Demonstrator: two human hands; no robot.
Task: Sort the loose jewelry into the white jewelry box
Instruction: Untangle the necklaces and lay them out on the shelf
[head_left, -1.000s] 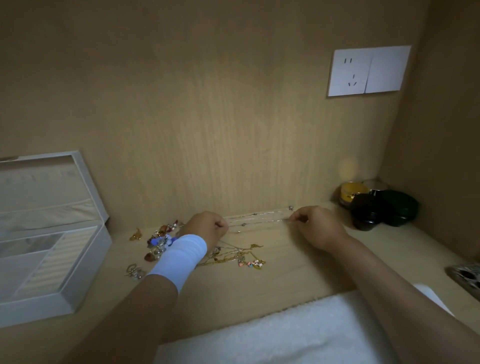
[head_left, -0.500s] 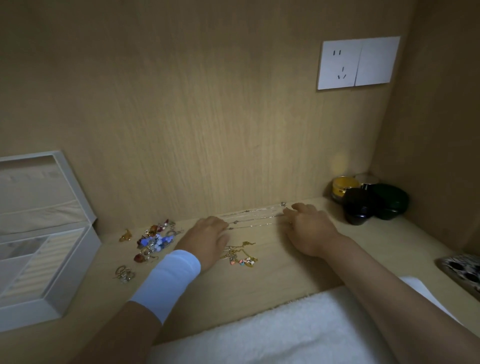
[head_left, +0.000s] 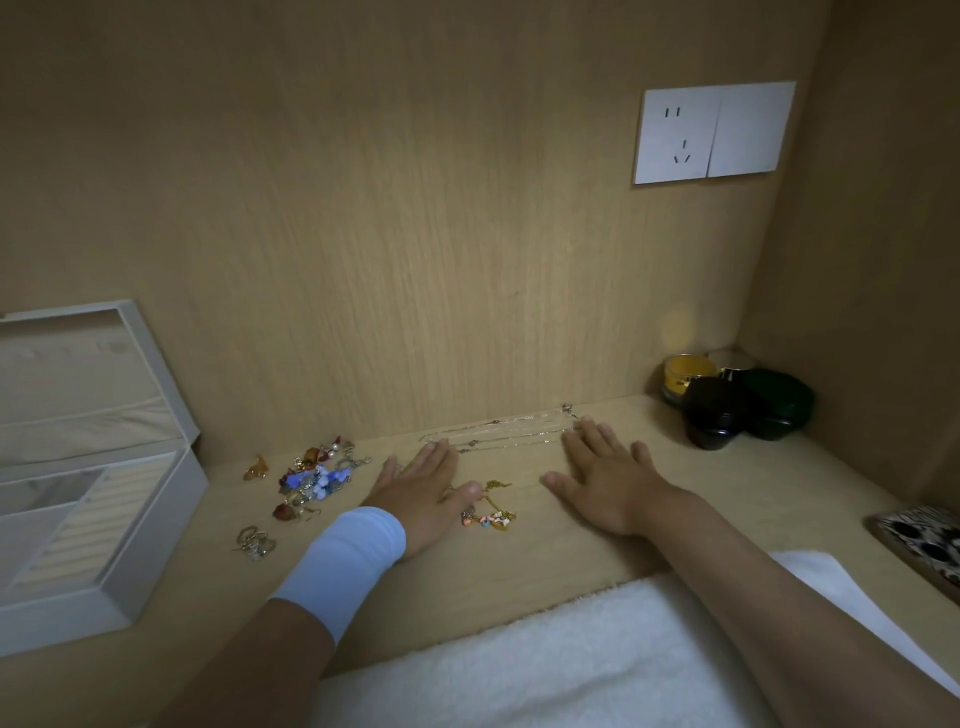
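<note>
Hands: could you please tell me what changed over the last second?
The left hand and right hand let go of the silver chains and now lie flat on the desk. The chains, earring pile and white jewelry box stayed put.

Left of the left hand (head_left: 421, 488), the rectangular jewelry box (head_left: 156, 519) is white, cream-lined; the earring heap (head_left: 317, 475) blue, orange and pearl white. Between the hands, the thin metal chain (head_left: 488, 512) is gold with pastel charms. Right of the right hand (head_left: 608, 483): a yellow round jar (head_left: 683, 371), a black round jar (head_left: 714, 415), a dark green round jar (head_left: 779, 402)
</note>
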